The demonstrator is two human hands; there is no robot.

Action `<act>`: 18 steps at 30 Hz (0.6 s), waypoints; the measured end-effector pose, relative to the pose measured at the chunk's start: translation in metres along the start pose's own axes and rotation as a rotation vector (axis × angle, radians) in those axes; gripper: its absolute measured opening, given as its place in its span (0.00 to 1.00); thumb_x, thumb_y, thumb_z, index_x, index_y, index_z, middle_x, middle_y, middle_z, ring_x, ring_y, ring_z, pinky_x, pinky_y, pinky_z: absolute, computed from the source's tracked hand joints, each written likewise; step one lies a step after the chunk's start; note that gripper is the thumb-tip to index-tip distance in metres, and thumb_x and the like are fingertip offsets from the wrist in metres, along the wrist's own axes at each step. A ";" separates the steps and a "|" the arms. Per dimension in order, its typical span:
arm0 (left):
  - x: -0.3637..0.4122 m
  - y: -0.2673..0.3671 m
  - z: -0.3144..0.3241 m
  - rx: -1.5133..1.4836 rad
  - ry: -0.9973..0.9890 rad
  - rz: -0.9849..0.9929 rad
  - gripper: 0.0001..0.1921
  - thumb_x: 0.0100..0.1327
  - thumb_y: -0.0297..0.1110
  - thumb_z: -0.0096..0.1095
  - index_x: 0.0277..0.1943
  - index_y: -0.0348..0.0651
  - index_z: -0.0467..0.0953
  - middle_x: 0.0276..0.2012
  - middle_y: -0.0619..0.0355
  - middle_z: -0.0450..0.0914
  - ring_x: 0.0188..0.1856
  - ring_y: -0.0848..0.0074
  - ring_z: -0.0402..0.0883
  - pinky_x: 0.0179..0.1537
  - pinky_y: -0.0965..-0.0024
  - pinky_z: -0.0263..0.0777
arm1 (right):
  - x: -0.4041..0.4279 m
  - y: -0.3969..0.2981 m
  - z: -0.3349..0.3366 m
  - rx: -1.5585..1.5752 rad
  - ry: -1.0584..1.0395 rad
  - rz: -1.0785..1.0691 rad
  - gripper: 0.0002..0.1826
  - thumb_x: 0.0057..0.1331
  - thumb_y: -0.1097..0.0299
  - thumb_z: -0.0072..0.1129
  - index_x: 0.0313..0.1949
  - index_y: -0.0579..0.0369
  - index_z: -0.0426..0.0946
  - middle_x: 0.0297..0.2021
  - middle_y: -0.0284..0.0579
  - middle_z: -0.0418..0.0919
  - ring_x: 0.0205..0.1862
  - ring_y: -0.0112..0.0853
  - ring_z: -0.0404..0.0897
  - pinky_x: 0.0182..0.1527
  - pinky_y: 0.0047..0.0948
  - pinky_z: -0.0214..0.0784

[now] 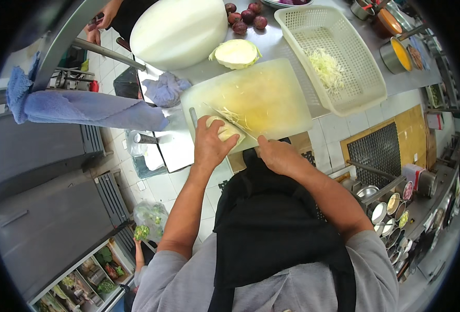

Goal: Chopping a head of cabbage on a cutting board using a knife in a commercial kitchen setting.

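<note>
A piece of cabbage [226,132] lies on the near left part of a pale plastic cutting board [280,85]. My left hand [210,142] holds it down with the fingers spread over it. In my right hand [280,154] is the handle of a kitchen knife [234,123], its blade along the cabbage's cut face. Thin cabbage shreds [230,115] lie beside the blade. Beyond the board sits a halved cabbage [236,54]. A perforated white plastic basket [351,46] to the right holds shredded cabbage [325,70].
Several red onions [248,16] and a big white container [179,33] stand behind the board. A crumpled blue cloth [165,89] lies at its left. Metal pots [395,56] are at the far right. Parts of other people show at upper left and lower left.
</note>
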State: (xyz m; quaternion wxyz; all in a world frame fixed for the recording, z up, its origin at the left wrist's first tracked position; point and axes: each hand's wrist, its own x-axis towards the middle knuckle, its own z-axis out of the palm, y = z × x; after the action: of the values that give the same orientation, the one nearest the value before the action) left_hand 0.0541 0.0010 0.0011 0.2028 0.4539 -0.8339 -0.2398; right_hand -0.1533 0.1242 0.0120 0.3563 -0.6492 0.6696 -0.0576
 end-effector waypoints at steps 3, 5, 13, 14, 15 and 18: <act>0.003 -0.009 0.006 0.002 0.070 0.046 0.26 0.52 0.42 0.84 0.49 0.37 0.82 0.59 0.34 0.73 0.60 0.42 0.77 0.58 0.51 0.77 | -0.017 -0.007 -0.022 -0.035 -0.010 -0.004 0.11 0.77 0.65 0.44 0.48 0.62 0.69 0.35 0.65 0.83 0.37 0.61 0.85 0.41 0.62 0.76; 0.001 -0.009 0.005 0.028 0.086 0.065 0.26 0.52 0.42 0.84 0.50 0.37 0.83 0.59 0.34 0.73 0.61 0.42 0.76 0.58 0.50 0.77 | -0.042 -0.010 -0.035 -0.064 -0.028 -0.018 0.11 0.77 0.66 0.44 0.48 0.62 0.69 0.36 0.65 0.83 0.37 0.61 0.85 0.40 0.62 0.76; 0.007 0.001 0.001 0.020 0.033 -0.003 0.26 0.52 0.42 0.84 0.50 0.37 0.82 0.59 0.32 0.73 0.62 0.41 0.75 0.60 0.50 0.76 | -0.039 0.004 -0.017 -0.071 0.021 -0.037 0.10 0.75 0.69 0.44 0.47 0.63 0.69 0.36 0.66 0.83 0.36 0.62 0.85 0.39 0.61 0.76; 0.008 0.001 0.001 0.019 0.032 0.001 0.26 0.52 0.42 0.84 0.50 0.37 0.82 0.59 0.32 0.73 0.62 0.41 0.75 0.60 0.50 0.76 | -0.024 0.005 -0.012 -0.070 0.023 -0.034 0.10 0.75 0.69 0.44 0.47 0.63 0.69 0.36 0.66 0.83 0.36 0.62 0.85 0.39 0.61 0.76; 0.009 0.000 0.002 0.018 0.021 -0.002 0.26 0.52 0.42 0.84 0.50 0.37 0.82 0.59 0.32 0.73 0.62 0.41 0.75 0.60 0.50 0.76 | -0.007 0.005 -0.008 -0.054 0.012 -0.003 0.10 0.75 0.69 0.44 0.47 0.64 0.69 0.36 0.66 0.83 0.37 0.62 0.85 0.39 0.61 0.76; 0.007 -0.001 0.003 0.016 0.015 -0.003 0.26 0.52 0.42 0.84 0.50 0.37 0.82 0.58 0.32 0.73 0.63 0.41 0.75 0.60 0.50 0.76 | 0.009 0.007 -0.001 -0.052 -0.012 0.011 0.10 0.75 0.69 0.44 0.47 0.64 0.69 0.37 0.66 0.83 0.37 0.62 0.84 0.40 0.61 0.76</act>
State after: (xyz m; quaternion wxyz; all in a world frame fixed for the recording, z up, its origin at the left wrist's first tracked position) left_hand 0.0496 -0.0047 -0.0005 0.2049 0.4586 -0.8335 -0.2301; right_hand -0.1585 0.1164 0.0057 0.3436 -0.6549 0.6722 -0.0342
